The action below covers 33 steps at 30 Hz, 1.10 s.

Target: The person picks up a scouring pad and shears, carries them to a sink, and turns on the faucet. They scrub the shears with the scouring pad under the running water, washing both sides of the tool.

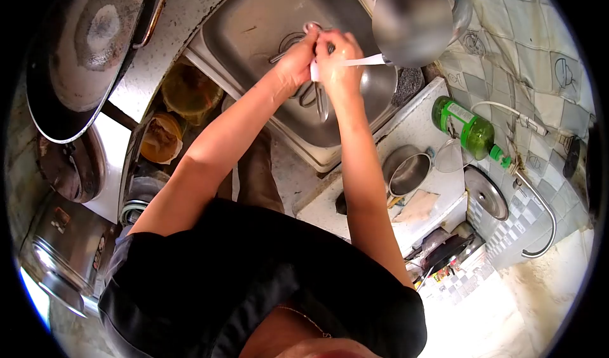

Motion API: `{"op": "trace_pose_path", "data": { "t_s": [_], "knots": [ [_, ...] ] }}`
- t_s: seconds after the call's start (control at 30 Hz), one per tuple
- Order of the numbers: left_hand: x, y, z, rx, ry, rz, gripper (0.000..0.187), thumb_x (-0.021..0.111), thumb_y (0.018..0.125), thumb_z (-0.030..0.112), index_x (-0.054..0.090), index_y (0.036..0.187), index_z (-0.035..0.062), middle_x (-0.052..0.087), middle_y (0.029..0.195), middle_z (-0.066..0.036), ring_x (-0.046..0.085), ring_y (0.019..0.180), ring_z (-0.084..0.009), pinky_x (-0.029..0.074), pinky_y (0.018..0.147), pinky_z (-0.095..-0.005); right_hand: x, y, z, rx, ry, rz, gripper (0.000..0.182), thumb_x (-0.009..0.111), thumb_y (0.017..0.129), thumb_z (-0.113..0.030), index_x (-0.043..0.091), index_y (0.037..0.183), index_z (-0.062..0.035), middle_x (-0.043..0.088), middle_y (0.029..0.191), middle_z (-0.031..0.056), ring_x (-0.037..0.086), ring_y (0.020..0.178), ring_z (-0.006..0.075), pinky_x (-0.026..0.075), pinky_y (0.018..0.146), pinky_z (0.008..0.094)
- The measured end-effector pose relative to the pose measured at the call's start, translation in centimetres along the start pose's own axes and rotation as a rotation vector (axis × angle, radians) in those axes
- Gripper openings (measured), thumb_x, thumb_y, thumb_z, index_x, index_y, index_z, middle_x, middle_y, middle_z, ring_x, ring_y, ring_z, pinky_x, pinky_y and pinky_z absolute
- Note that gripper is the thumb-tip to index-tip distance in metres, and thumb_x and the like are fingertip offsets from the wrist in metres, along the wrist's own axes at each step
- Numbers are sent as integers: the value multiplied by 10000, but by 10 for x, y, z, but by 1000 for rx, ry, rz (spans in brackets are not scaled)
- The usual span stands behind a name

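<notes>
My left hand [299, 61] and my right hand [340, 59] meet over the steel sink [235, 21], fingers curled close together. Something small and pale is between them, with a looped end [311, 26] showing above the fingers and a white part [314, 72] below; its kind I cannot make out. A white streak [368, 60], perhaps water or a spout, reaches the back of my right hand from the right. Under my hands, metal utensils [322, 104] lie in the sink, partly hidden by my wrists.
A large pan [54, 98] stands at the upper left. On the right ledge are a green bottle [476, 132], a small steel pot [409, 172] and a round lid [487, 193]. A dark scrubber [409, 85] sits by the sink's right corner. A blurred round shape [412, 21] covers the upper right.
</notes>
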<state>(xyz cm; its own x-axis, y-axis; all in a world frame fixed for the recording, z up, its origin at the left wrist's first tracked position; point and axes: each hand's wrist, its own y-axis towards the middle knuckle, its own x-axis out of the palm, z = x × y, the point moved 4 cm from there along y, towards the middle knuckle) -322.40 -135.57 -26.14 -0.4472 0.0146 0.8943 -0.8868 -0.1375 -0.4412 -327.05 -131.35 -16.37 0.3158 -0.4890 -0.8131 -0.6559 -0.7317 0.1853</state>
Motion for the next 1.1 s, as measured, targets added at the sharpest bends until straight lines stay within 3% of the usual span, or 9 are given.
{"op": "trace_pose_path", "data": {
  "t_s": [0.13, 0.27, 0.4, 0.5, 0.57, 0.73, 0.8, 0.87, 1.1],
  "knots": [
    [-28, 13, 30, 110, 170, 103, 564, 331, 1002, 526, 514, 1173, 21, 607, 1211, -159, 629, 1017, -266, 532, 861, -398, -2, -34, 13, 145, -13, -307, 172, 665, 816, -187, 701, 890, -36, 660, 895, 173, 634, 845, 362, 502, 764, 428],
    [-41, 31, 111, 222, 1190, 395, 474, 535, 953, 466, 523, 1149, 35, 634, 1104, -141, 640, 954, -279, 505, 688, -381, -28, -45, 44, 264, -147, -49, 138, 645, 831, -196, 708, 912, -102, 641, 911, 146, 624, 834, 356, 496, 757, 439],
    [-72, 42, 134, 353, 1801, 657, 776, 704, 834, 342, 317, 1474, 134, 633, 1175, -218, 633, 1044, -305, 496, 898, -397, -45, -66, 50, 456, 17, -7, 154, 678, 832, -189, 716, 950, -97, 629, 892, 143, 629, 811, 332, 492, 746, 407],
    [-16, 5, 108, 1041, 2427, 597, 409, 674, 867, 355, 558, 1090, 32, 633, 1081, -147, 635, 965, -303, 522, 726, -407, -38, -85, 56, 475, -7, 20, 151, 680, 839, -191, 718, 948, -94, 629, 891, 147, 632, 808, 322, 494, 747, 397],
    [-25, 0, 59, 487, 2498, 300, 428, 755, 768, 292, 592, 1060, 26, 628, 1090, -165, 622, 1017, -327, 525, 814, -423, -33, -94, 57, 507, 38, 35, 152, 682, 839, -195, 718, 947, -95, 629, 889, 148, 632, 805, 319, 495, 746, 394],
    [-81, 27, 33, -65, 2606, 200, 396, 695, 817, 252, 606, 1115, 7, 635, 1072, -199, 672, 918, -325, 562, 784, -389, -31, -100, 57, 518, 90, 34, 156, 691, 835, -205, 716, 945, -97, 627, 882, 153, 629, 800, 318, 494, 746, 391],
    [-82, 29, 39, 10, 2585, 100, 339, 631, 883, 240, 603, 1108, -11, 637, 987, -184, 689, 843, -294, 577, 692, -392, -27, -98, 60, 546, 97, 39, 162, 691, 835, -203, 713, 950, -91, 628, 886, 153, 631, 804, 321, 499, 746, 391],
    [-65, 8, 38, -396, 1726, 205, 288, 561, 947, 263, 576, 1074, 6, 617, 873, -103, 639, 751, -204, 562, 654, -378, -25, -92, 60, 559, 154, 123, 166, 690, 836, -200, 709, 950, -82, 629, 885, 156, 634, 809, 325, 503, 740, 390],
    [-24, -50, -1, -104, 701, 220, 223, 433, 1028, 290, 531, 988, 94, 438, 723, 33, 376, 584, -59, 271, 472, -211, 19, -58, 45, 299, 283, 166, 136, 693, 817, -131, 665, 913, -38, 628, 888, 176, 620, 798, 363, 492, 697, 418]
  ]
}}
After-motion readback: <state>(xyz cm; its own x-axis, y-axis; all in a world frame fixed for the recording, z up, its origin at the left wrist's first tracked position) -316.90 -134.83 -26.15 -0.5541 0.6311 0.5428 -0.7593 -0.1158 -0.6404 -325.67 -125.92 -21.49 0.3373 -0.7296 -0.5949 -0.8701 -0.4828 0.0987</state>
